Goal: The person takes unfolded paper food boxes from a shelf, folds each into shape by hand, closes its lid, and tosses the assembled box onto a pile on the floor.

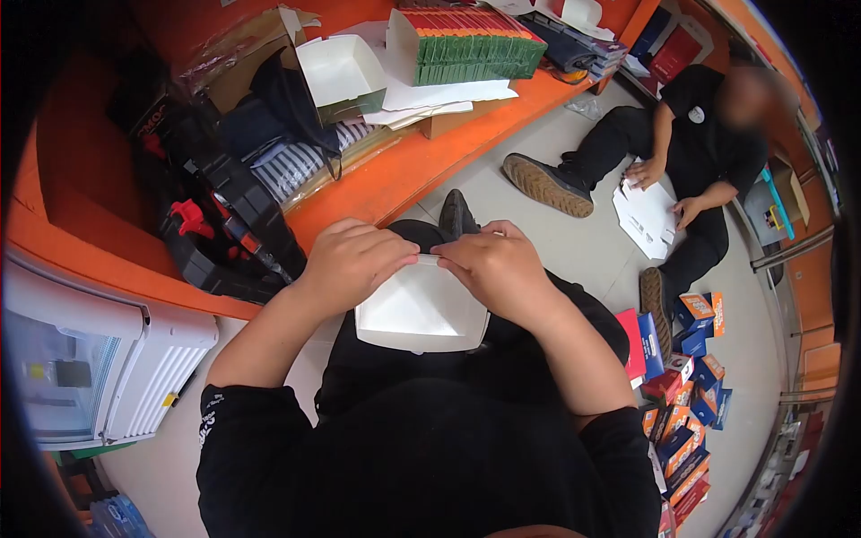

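An open cardboard box [421, 314], white on the inside, rests over my lap with its hollow facing up. My left hand [354, 260] grips the far rim near its middle, fingers curled over the edge. Close beside it, my right hand [496, 269] pinches the same rim, thumb and fingers pressed together. The two hands are almost touching. The outside of the box is mostly hidden from this angle.
On the orange shelf [395, 184] stand another open box [345, 76] and a row of red-and-green cartons [471, 49]. A black tool case [229, 224] is at left. Another person [708, 143] sits holding a flat white cardboard sheet [646, 215]; orange-and-blue boxes [686, 439] are piled at right.
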The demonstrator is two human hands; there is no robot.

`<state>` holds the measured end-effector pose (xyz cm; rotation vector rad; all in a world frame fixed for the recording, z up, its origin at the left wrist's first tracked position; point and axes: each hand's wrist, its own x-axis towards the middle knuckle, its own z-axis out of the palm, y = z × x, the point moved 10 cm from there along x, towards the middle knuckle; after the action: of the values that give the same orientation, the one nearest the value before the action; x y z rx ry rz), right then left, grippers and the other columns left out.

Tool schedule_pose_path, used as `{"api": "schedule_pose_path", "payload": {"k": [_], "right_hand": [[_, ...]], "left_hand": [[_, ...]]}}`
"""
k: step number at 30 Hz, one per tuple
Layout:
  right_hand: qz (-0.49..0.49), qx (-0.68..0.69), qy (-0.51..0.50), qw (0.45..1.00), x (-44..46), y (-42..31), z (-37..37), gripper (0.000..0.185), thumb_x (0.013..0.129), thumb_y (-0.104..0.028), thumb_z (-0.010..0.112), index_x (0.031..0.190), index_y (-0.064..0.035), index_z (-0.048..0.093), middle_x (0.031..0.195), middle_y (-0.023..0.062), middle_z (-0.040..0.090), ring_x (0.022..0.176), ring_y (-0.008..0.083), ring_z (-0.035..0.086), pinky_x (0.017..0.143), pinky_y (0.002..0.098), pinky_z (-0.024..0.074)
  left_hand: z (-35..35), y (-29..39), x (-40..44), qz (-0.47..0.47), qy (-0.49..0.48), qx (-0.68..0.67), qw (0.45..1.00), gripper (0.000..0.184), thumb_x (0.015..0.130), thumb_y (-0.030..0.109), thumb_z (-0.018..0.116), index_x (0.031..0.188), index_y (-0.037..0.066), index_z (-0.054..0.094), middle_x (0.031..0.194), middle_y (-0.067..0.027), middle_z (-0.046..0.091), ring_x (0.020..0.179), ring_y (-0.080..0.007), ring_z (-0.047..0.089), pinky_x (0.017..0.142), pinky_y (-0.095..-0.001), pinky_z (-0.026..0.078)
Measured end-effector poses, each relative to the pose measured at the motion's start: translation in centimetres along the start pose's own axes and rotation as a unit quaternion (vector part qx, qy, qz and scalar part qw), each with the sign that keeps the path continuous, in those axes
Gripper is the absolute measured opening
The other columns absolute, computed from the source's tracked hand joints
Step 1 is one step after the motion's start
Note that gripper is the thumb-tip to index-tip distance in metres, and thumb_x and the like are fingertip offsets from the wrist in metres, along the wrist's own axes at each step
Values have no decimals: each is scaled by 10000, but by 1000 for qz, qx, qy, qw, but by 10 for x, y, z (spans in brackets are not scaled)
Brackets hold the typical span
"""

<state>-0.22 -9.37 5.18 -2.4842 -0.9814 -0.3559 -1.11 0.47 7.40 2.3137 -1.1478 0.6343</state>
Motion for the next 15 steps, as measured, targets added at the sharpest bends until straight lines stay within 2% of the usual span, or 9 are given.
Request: {"api": "schedule_pose_path", "payload": {"k": [3,4,6,7,8,9,11,12,15], "right_hand": [[-36,-54,88,994,1,-1,-10,111,773,-212,651,835,-121,665,709,-26,628,650,136,586,805,330,407],[-31,-77,76,994,1,0,-11,188,777,-205,655,942,-116,654,722,10,632,646,145,587,828,336,397],[57,1,125,990,-5,21,-29,255,770,-201,651,1005,-106,630,758,46,647,718,201,612,817,360,415],[102,39,147,983,-11,34,-36,290,766,-199,650,1037,-101,617,776,65,655,754,229,624,811,373,424],[167,189,153,955,-22,62,-24,346,800,-174,624,1122,-67,559,843,122,643,820,313,609,776,392,454],[190,182,113,958,-27,71,-16,332,811,-162,610,1120,-56,556,865,132,638,834,324,602,766,390,460],[240,173,30,955,-37,91,2,304,832,-136,581,1117,-34,551,908,152,627,864,345,586,747,388,471],[209,158,-21,965,-38,93,10,284,852,-88,539,1131,-36,546,952,175,615,871,350,576,754,380,466],[112,156,41,981,-39,80,-8,281,853,-39,518,1131,-49,554,943,179,617,850,352,579,751,383,465]], "left_hand": [[4,-11,-6,16,-15,21,1000,210,717,146,698,902,71,634,834,-61,649,718,-210,615,686,-293,470],[4,-25,-8,-47,-10,-23,999,267,720,124,695,967,69,609,884,-67,641,748,-203,614,710,-294,468],[6,-52,-17,-174,4,-112,978,393,725,79,691,1095,64,559,985,-80,627,807,-188,613,759,-297,464],[8,-65,-25,-238,16,-165,957,441,728,60,683,1140,60,525,1018,-84,614,847,-181,605,781,-297,459],[11,-77,-37,-300,27,-218,928,490,731,41,675,1185,56,491,1050,-87,602,886,-174,597,803,-296,453],[16,-87,-50,-361,35,-270,892,540,735,22,667,1231,52,457,1082,-91,590,925,-168,589,825,-295,447],[20,-87,-51,-341,-17,-207,917,457,775,3,609,1213,32,483,1053,-87,599,976,-167,572,851,-274,430],[21,-89,-50,-340,-55,-196,918,433,783,3,598,1202,29,492,1051,-91,599,980,-174,572,856,-272,428],[11,-78,-40,-269,-95,-113,952,328,792,-18,550,1118,19,558,1056,-118,593,987,-228,575,864,-295,435]]}}
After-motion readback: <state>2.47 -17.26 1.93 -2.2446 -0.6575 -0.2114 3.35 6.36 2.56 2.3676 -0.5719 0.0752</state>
